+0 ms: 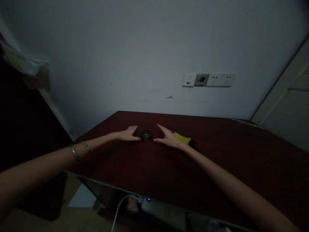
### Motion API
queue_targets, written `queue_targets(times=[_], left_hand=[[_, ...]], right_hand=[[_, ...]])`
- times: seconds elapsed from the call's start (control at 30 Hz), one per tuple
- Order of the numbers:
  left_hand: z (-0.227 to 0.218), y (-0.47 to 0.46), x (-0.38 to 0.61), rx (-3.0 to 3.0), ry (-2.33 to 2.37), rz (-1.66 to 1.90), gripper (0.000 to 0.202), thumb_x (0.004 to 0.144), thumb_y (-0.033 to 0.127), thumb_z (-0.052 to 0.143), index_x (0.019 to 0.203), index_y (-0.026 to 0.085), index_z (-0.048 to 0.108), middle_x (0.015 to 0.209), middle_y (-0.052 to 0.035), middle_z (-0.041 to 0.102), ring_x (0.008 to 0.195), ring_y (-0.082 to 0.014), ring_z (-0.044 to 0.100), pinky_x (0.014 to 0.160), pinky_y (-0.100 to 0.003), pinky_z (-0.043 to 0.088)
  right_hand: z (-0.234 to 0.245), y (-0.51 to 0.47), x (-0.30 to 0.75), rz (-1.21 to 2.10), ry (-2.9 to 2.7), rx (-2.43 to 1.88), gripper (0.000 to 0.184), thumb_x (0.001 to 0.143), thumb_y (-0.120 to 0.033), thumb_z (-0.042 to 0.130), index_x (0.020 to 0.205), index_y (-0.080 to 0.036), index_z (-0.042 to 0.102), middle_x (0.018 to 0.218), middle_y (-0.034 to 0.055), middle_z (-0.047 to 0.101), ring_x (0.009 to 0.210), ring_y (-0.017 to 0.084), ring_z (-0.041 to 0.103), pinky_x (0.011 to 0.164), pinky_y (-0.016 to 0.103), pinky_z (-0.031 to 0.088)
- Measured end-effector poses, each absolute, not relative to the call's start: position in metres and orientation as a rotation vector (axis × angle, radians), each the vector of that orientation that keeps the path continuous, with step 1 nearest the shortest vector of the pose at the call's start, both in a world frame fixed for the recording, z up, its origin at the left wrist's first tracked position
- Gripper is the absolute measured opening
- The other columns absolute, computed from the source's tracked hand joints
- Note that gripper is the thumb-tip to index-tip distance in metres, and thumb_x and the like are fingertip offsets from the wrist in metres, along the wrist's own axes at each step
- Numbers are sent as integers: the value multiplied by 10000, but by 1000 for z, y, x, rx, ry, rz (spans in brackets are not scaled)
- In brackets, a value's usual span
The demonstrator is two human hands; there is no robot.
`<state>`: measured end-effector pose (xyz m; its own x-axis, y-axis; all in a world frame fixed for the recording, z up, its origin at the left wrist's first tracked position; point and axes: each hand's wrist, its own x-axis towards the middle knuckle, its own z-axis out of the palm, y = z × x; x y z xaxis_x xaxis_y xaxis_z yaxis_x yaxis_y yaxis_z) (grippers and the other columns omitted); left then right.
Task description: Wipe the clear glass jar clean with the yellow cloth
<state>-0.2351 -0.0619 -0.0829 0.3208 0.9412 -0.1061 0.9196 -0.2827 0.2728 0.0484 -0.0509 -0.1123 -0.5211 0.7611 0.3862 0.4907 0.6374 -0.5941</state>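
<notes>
A small round dark glassy dish (146, 135), perhaps an ashtray, sits on the dark red wooden tabletop (149, 167). Just left of it is my left hand (129, 134), thumb and fingers spread, its thumb tip very close to the rim. On the dish's other side my right hand (167, 138) is open too, with a small gap between its fingers and the dish. Neither hand holds anything. A yellow cloth (182, 138) with a black part lies beyond my right hand and wrist, which hide some of it. Two bracelets (74, 152) circle my left wrist.
Behind the table rises a pale wall (135, 58) with a row of sockets (209, 80). A white door (289, 103) stands at the right. Under the tabletop's front edge are a white device (164, 209) and a white cable (118, 209). A white box (82, 197) rests on the floor.
</notes>
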Motion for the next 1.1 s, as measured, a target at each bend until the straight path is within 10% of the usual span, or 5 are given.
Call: queue_targets(times=[0.2, 0.6, 1.1], left_hand=[[-58, -70, -213, 2590, 1522, 351, 788, 803, 458, 508, 1412, 22, 260, 1508, -224, 240, 1410, -312, 193, 1144, -430, 176], [-72, -118, -116, 2767, 1007, 376, 346, 835, 214, 490, 1143, 120, 619, 1310, -159, 542, 1247, -252, 469, 1073, -405, 348], [-78, -152, -111, 2563, 1078, 295, 381, 804, 214, 528, 1169, 133, 604, 1233, -129, 612, 1151, -224, 562, 1012, -348, 406]], right_hand=[[-97, -47, 137, 284, -2256, -1113, 345, 826, -271, 577, 1143, -152, 644, 1172, 147, 656, 1105, 281, 612, 986, 472, 446], [-116, -92, 180, 204, -2506, -1126, 373, 828, -276, 565, 1184, -185, 631, 1229, 107, 636, 1168, 261, 574, 1012, 402, 437], [-113, -72, 185, 238, -2502, -1176, 386, 788, -233, 596, 1168, -186, 644, 1187, 100, 664, 1070, 252, 634, 937, 353, 472]])
